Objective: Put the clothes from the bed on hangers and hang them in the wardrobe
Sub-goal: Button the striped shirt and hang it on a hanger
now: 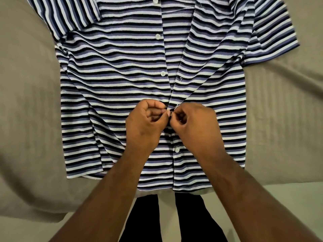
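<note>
In the head view, a short-sleeved shirt [108, 81] striped in black, white and blue-violet is seen laid flat, front up, on a bed [26, 102] covered in greyish-beige cloth. Most of the frame is filled by the shirt: its hem lies at the bed's near edge in the lower centre, and its collar end is cut off by the top of the frame. One sleeve [70, 14] is spread toward the upper left and the other sleeve [272, 41] toward the upper right.

Both hands are brought together at the centre of the frame, on the shirt's front opening. The edge of the button side is pinched between the thumb and curled fingers of the left hand [143, 124]. The facing edge of the other front panel is pinched in the same way by the right hand [194, 123], and the fingertips of the two hands touch. Whether a button lies between them cannot be told, as that spot is hidden by the fingers.

Above the hands the front is open in a narrow wedge, widening toward the top centre, and two white buttons [163, 73] are seen unfastened along its left edge. Below the hands the front is closed, and a fastened button [176, 149] is seen just under the right wrist.

At the bottom centre, dark trouser legs [174, 219] are seen between the forearms.
</note>
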Demonstrator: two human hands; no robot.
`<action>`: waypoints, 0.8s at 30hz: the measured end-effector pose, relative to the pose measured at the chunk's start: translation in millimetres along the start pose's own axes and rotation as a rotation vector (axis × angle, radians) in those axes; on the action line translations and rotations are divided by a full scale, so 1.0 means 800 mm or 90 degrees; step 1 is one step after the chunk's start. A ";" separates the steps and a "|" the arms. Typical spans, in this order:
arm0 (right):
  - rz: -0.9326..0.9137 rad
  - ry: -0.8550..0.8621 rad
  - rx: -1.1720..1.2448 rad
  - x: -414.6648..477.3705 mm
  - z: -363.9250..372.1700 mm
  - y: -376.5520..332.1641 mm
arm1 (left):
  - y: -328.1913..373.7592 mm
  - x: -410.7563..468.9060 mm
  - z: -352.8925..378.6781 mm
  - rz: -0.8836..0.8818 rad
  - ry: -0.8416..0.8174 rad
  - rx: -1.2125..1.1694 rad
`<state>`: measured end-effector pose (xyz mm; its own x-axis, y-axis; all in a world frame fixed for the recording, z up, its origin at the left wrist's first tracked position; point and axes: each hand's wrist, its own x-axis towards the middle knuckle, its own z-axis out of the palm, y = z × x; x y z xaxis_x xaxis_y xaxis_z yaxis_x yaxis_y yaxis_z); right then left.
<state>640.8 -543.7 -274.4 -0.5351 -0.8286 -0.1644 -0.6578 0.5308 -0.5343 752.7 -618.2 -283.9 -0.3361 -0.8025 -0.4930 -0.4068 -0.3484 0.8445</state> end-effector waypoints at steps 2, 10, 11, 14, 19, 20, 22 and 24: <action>0.047 0.019 0.065 -0.002 0.001 0.001 | 0.000 -0.001 -0.001 0.006 -0.006 0.005; 0.479 -0.082 0.701 -0.005 -0.008 -0.004 | -0.007 0.004 -0.005 0.021 -0.061 0.056; 0.472 -0.085 0.676 -0.004 -0.012 -0.003 | -0.007 0.004 -0.005 0.031 -0.062 0.077; 0.336 0.013 0.429 0.003 -0.025 -0.001 | 0.001 0.004 -0.003 0.041 -0.070 0.135; 0.116 0.114 0.196 0.054 -0.041 -0.021 | 0.028 0.020 -0.006 0.031 -0.033 0.222; 0.114 0.089 0.161 0.067 -0.038 -0.022 | 0.032 0.027 -0.005 0.061 -0.004 0.245; 0.146 0.033 0.094 0.087 -0.025 -0.019 | 0.042 0.043 -0.003 0.118 0.048 0.278; 0.197 0.007 0.032 0.100 -0.013 -0.013 | 0.046 0.063 0.002 0.152 0.076 0.290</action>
<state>599.4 -613.5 -273.8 -0.7113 -0.6272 -0.3172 -0.4358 0.7476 -0.5011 719.6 -671.1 -277.9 -0.3767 -0.8925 -0.2479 -0.6670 0.0756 0.7412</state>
